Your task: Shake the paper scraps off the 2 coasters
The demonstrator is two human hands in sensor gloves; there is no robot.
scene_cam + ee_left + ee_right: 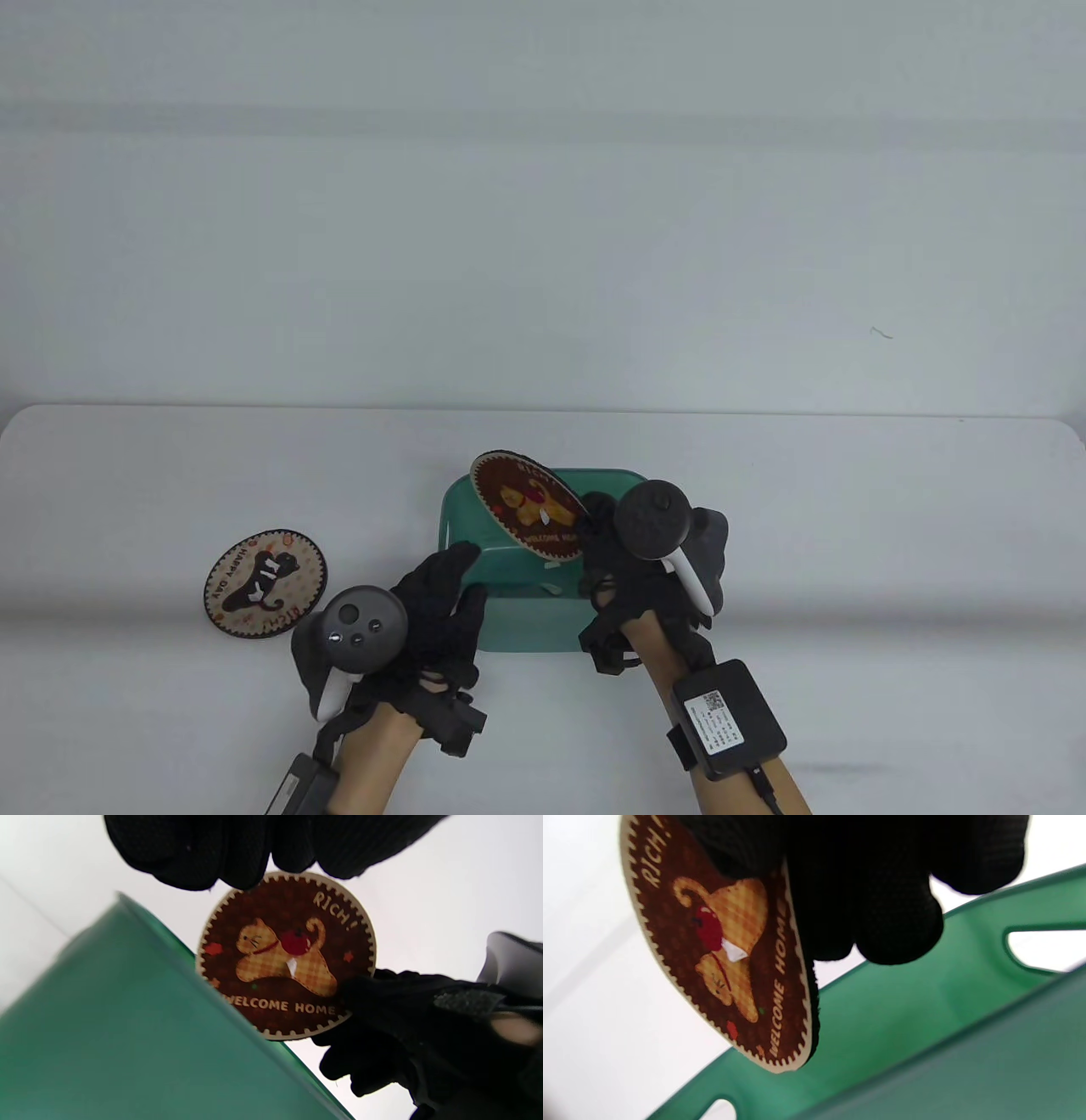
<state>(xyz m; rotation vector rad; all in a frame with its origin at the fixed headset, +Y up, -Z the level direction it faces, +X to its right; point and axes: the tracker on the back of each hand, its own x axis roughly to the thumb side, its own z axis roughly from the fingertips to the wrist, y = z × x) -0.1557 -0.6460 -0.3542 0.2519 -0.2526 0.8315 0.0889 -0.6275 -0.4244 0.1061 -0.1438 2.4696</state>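
Observation:
My right hand (pixel 598 543) pinches the edge of a brown round coaster (pixel 528 505) with an orange cat and "WELCOME HOME", holding it tilted over the green bin (pixel 517 632). A white paper scrap (pixel 734 951) still clings to the cat coaster (pixel 721 955), also seen as a scrap (pixel 292 965) on the coaster (pixel 286 955) in the left wrist view. My left hand (pixel 454 586) rests with straight fingers against the bin's near left wall. The second coaster (pixel 265 582), with a black cat and "HAPPY DAY", lies flat on the table at the left, white scraps (pixel 270 567) on it.
A white scrap (pixel 550 587) lies inside the green bin. The white table (pixel 848 526) stretches to both sides, its far edge behind the bin against a pale wall. The bin (pixel 925 1027) has handle cut-outs in its walls.

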